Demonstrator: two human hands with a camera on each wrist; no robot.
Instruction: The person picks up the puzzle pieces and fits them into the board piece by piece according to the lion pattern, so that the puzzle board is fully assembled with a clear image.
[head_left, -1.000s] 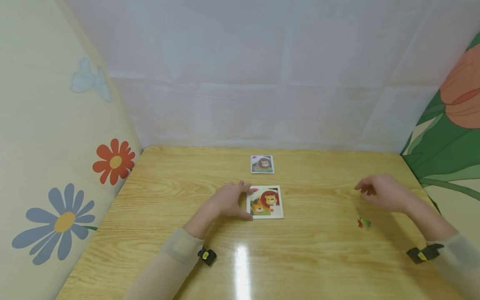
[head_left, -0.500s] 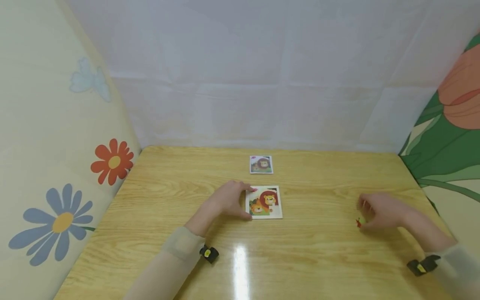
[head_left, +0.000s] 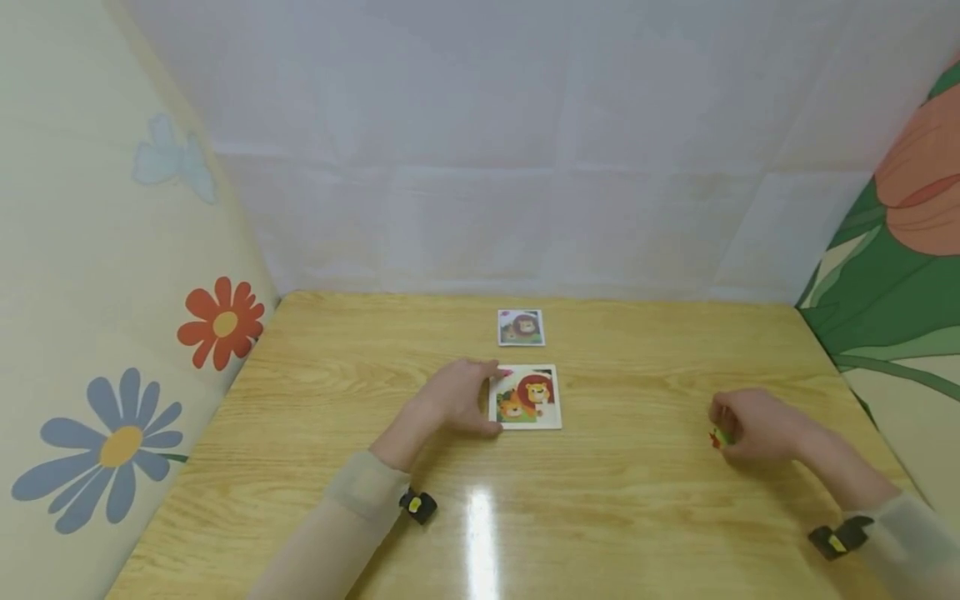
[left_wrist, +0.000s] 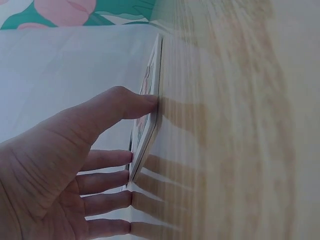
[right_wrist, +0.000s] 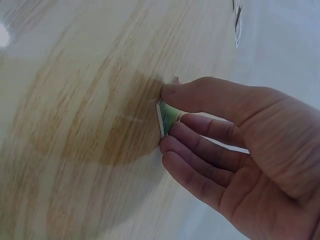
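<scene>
A square jigsaw board (head_left: 542, 392) with a white border and a lion picture lies mid-table. The picture has a pale gap at its lower right. My left hand (head_left: 456, 398) holds the board's left side, thumb at the near corner and fingers at the far one; the left wrist view shows the thumb on the board's edge (left_wrist: 151, 120). Far to the right, my right hand (head_left: 763, 427) pinches a small red and green jigsaw piece (head_left: 715, 438) low over the table. Seen from the right wrist, thumb and fingertips close around the piece (right_wrist: 168, 119), covering part of it.
Behind the board lies a smaller card (head_left: 521, 327) with the same lion picture. The wooden table (head_left: 622, 500) ends at a white cloth backdrop (head_left: 480, 167). Flower-printed panels stand at the left (head_left: 67, 292) and right (head_left: 892, 333).
My right hand has come down onto the jigsaw piece and taken it between thumb and fingers. The board has shifted slightly away from me with my left hand on it.
</scene>
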